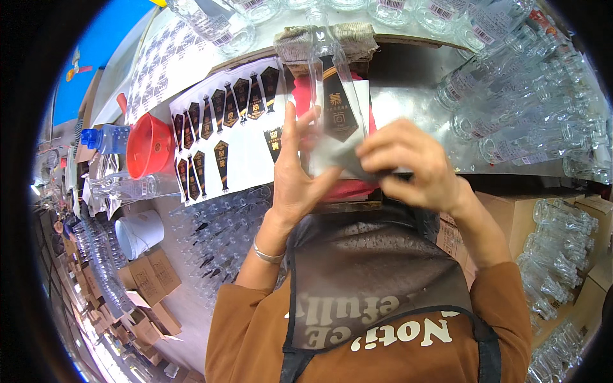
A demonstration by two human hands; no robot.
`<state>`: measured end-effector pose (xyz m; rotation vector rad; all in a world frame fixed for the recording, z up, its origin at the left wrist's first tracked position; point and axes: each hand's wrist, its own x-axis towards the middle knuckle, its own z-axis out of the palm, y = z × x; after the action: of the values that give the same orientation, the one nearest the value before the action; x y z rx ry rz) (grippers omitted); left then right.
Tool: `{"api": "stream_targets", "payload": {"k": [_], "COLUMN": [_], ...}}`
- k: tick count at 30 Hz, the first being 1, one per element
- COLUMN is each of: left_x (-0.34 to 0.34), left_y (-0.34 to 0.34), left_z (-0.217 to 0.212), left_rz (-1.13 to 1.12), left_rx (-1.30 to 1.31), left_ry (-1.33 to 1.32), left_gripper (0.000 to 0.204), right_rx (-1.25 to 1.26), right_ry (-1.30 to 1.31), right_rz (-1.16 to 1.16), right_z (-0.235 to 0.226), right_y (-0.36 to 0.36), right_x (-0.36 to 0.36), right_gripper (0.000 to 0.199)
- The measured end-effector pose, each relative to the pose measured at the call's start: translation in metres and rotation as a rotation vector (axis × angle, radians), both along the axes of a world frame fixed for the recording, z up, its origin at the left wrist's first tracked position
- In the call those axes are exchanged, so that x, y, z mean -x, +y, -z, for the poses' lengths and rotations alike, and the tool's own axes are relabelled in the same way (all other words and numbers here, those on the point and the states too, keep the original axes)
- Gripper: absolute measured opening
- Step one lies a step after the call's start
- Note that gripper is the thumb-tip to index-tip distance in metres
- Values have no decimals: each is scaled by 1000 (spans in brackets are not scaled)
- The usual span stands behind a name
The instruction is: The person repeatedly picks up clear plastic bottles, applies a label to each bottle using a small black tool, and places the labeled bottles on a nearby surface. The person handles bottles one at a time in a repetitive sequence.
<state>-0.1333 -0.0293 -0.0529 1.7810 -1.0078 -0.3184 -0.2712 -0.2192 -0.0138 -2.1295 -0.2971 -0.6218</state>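
Note:
A clear glass bottle (325,54) lies in front of me with its neck pointing away, resting on a folded grey cloth (363,38). A black, tie-shaped label (337,102) with gold marks is on its upward side. My left hand (297,166) is against the bottle's left side, its fingers at the edge and the thumb near the base. Over the bottle's lower right end, my right hand (408,163) is curled and smeared by motion. Its fingers close on a greyish piece (351,159) at the label's lower end, whose kind is unclear. Pink material (300,92) shows beneath the bottle.
A white sheet of similar labels (242,143) lies to the left, beside a red plastic scoop (150,147) and a blue-capped bottle (113,139). Glass bottles (485,102) crowd the right and far edge. Cardboard boxes (504,207), more bottles and a white bucket (139,233) stand lower down.

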Motion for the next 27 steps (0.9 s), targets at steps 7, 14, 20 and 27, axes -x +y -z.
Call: {"api": "stream_targets", "payload": {"k": [7,14,20,27], "left_x": [3,4,-22,-85], "left_y": [0,0,-8,-88], "left_z": [-6,-6,-22,-36], "left_rz": [-6,1,39,-86], "left_rx": [-8,-17,66,-342], "left_ry": [-20,31,387,372], "left_gripper": [107,113,94,76], "right_rx": [17,38,-538,-1086], "right_ry": [-64,13,27,245], "right_rz": [226,361,443,261], "right_z": [-4,-18,-14,8], "right_y": [-8,-37,-63,-44], "right_x": [-17,-74,-88,-56], "right_gripper": [30,32,25,27]}}
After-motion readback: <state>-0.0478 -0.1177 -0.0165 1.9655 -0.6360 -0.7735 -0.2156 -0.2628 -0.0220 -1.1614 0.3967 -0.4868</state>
